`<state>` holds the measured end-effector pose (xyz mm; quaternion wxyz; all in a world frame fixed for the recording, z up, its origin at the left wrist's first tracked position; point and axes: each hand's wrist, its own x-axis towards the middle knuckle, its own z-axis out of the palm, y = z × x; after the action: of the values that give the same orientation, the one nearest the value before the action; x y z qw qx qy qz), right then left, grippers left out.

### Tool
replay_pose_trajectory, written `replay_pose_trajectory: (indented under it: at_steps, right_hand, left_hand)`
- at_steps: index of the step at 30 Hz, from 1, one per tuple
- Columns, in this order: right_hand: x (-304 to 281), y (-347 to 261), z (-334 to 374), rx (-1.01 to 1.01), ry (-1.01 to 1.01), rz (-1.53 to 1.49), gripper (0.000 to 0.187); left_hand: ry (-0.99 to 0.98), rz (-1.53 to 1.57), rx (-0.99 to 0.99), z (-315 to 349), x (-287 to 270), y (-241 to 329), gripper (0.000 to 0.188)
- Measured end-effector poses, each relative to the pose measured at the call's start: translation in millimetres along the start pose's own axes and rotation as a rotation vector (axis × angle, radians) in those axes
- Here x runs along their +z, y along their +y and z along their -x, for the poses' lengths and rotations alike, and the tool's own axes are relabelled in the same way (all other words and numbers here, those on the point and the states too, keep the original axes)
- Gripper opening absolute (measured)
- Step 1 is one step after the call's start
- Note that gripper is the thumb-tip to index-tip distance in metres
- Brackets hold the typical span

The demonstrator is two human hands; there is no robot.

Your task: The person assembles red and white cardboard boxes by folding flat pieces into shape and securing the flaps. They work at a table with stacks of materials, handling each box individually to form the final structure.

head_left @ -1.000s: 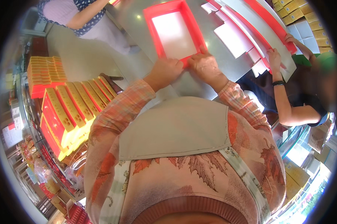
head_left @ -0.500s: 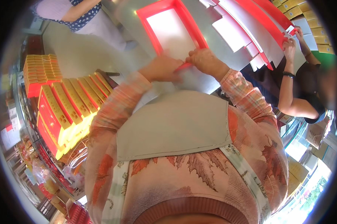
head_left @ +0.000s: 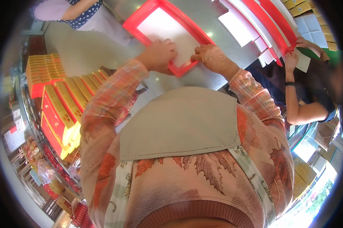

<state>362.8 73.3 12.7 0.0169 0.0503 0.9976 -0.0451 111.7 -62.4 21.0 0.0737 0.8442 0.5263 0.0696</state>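
Note:
A shallow red box frame with a white base (head_left: 181,69) lies tilted at an angle on the grey metal counter (head_left: 205,15). My left hand (head_left: 160,57) grips the box's left wall close to the near corner, with its fingers curled over the rim and the thumb hidden. On the opposite side, my right hand (head_left: 213,59) pinches the right wall near its end, fingers bent inward. Between the two hands the near corner of the box points towards me.
Right of the box lie stacked red and white card pieces (head_left: 268,22), where a co-worker's hands (head_left: 293,57) handle a piece. Small yellow boxes (head_left: 299,8) sit at the far right. Red-and-yellow boxes (head_left: 61,102) are piled at left. Another person (head_left: 80,17) stands at the far left.
The box has turned and shifted left. My left hand has moved up and left, from the near end to the left wall; my right hand stays near the right corner.

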Motion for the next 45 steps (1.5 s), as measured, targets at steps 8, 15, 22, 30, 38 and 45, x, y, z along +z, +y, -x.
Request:
replay_pose_trajectory:
  at_steps: [8,15,22,30,38,45]
  right_hand:
    - [3.7,1.7,0.5,0.001,0.019,-0.013,0.02]
    - [0.3,2.2,1.3,-0.021,0.035,-0.059,0.022]
    - [2.4,4.6,0.0,-0.034,0.002,-0.033,0.023]
    - [1.9,7.8,-1.8,-0.069,0.026,-0.019,0.021]
    - [3.7,0.4,-3.2,-0.044,0.029,-0.003,0.02]
    - [-3.5,-6.7,-5.8,-0.051,-0.044,-0.12,0.036]
  left_hand:
    - [-0.109,-0.031,-0.046,0.5,-1.2,5.6,0.048]
    - [-0.173,-0.073,-0.247,12.5,-26.4,-24.7,0.07]
    - [-0.175,-0.093,-0.214,23.0,-50.3,-65.8,0.057]
    - [-0.212,-0.183,-0.172,9.6,-40.5,-60.1,0.045]
    - [-0.41,0.107,-0.101,-10.0,-10.5,39.5,0.053]
    - [-0.273,-0.027,-0.312,-7.5,-0.4,64.0,0.044]
